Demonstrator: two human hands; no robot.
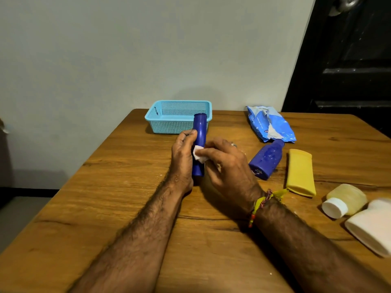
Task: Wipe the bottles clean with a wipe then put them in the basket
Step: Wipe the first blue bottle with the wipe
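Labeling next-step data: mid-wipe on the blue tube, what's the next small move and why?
Probably keep rubbing: slide the wipe along the blue tube. The left hand grips the tube off the table, the right hand pinches the wipe against its middle only, and the basket holds no bottle yet.

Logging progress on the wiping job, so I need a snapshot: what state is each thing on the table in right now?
Left hand: grips the blue tube.
Right hand: presses the wipe on the tube.
Blue tube: held up, being wiped.
Wipe: crumpled.
Basket: upright, no bottle seen inside.
Blue bottle: lying down.
Yellow tube: lying flat.
Clear bottle: on its side, capped.
White bottle: lying down.
Wipe pack: torn open.
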